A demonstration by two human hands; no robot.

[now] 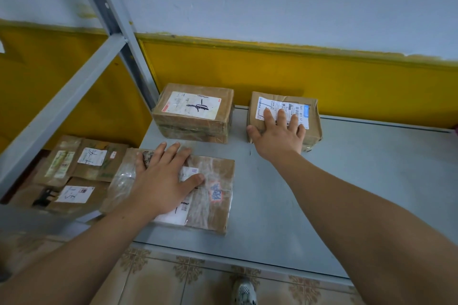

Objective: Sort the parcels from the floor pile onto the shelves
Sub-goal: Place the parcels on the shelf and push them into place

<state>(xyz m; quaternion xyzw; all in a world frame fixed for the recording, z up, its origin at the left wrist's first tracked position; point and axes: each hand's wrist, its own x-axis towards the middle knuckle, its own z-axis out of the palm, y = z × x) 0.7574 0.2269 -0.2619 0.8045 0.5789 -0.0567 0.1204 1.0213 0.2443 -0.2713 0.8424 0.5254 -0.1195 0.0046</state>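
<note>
nearest me is the tiled floor (pixel 153 277) and the toe of my shoe (pixel 244 292), then the front lip of the grey shelf (pixel 347 193).

my left hand (pixel 161 181) lies flat, fingers spread, pressing on the flat parcel (pixel 213 205) at the shelf's near left corner. nothing is gripped. its left end looks to hang past the end of the shelf, above the lower parcels (pixel 91 163) off to the left. if i lift my palm or nudge it further that way, i judge it could tip and drop onto them.

further in, my right hand (pixel 277 136) rests on the small box (pixel 314 126), fingers straight across its label, thumb out by the left edge, not clenched round it. this box sits near the back edge. a hard shove could jam it against the yellow wall (pixel 322 77) or skew it. the rear box (pixel 193 111) stands well apart to its left, beside the shelf post (pixel 119 27).

the flat parcel is thin brown card under wrinkled clear tape, with a white label partly under my hand and a red and blue scribble. all that tape should make it slippery. the small box is dented and creased, with a white and blue label. the rear box is taped and has a white label with a handwritten mark.
</note>
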